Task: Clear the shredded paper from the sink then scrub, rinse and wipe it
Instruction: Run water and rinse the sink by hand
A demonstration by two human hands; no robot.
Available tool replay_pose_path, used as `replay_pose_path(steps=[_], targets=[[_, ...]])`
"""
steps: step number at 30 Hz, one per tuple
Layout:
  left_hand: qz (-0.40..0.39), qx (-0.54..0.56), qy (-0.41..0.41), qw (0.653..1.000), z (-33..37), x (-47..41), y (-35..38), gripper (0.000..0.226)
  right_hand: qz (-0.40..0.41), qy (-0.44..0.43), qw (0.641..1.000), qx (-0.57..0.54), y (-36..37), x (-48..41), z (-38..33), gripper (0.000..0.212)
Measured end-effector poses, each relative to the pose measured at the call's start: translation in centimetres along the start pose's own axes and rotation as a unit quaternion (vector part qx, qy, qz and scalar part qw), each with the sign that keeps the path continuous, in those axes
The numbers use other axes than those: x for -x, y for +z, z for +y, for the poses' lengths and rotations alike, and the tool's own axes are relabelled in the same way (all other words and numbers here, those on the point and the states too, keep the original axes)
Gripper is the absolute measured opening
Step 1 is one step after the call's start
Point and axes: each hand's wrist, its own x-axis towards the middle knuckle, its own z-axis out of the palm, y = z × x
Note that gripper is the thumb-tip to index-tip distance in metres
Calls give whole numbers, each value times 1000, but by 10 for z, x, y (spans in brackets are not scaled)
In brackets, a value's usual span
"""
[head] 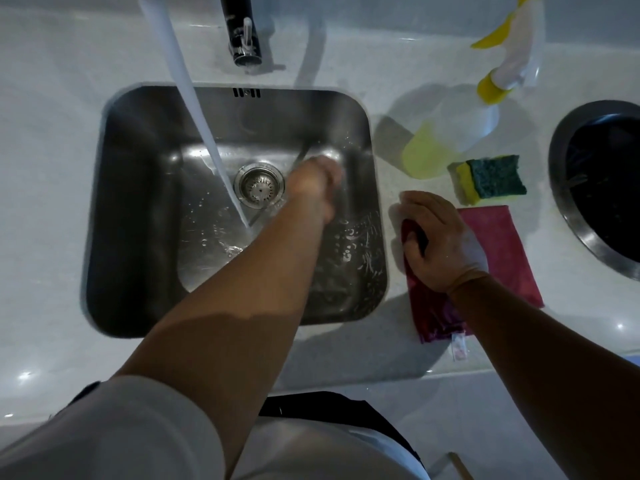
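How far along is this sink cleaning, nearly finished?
Past halfway, it seems. Done: no shredded paper shows in the sink; the sponge lies on the counter. In hand: tap water runs while the blurred left hand works beside the drain, suds on the right side. Left: the wipe; the right hand grips the pink cloth.

My left hand (pixel 317 178) is down in the steel sink (pixel 138 202), blurred, right of the drain strainer (pixel 259 184); how its fingers lie I cannot tell. A stream of tap water (pixel 194 98) strikes the basin floor just beside the strainer. My right hand (pixel 440 237) grips the magenta cloth (pixel 502 244) on the counter, near the sponge (pixel 491 178).
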Motion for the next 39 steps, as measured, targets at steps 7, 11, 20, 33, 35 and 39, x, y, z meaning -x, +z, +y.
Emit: replay_pose_path(steps=[7, 11, 20, 33, 35, 39], targets=[[-93, 48, -39, 994, 4, 7, -9, 28, 2, 3, 1000, 0, -1, 0, -1, 45], [3, 297, -24, 955, 1, 3, -81, 44, -4, 3, 1000, 1, -1, 0, -1, 43], [200, 313, 32, 928, 11, 4, -131, 24, 7, -4, 1000, -1, -1, -1, -1, 40], [-172, -64, -68, 981, -39, 55, -14, 31, 9, -2, 1000, 4, 0, 0, 0, 43], [-147, -36, -65, 986, -37, 42, -42, 31, 9, 2, 1000, 6, 0, 0, -1, 44], [11, 119, -27, 993, -22, 16, -114, 18, 4, 7, 1000, 9, 0, 0, -2, 47]])
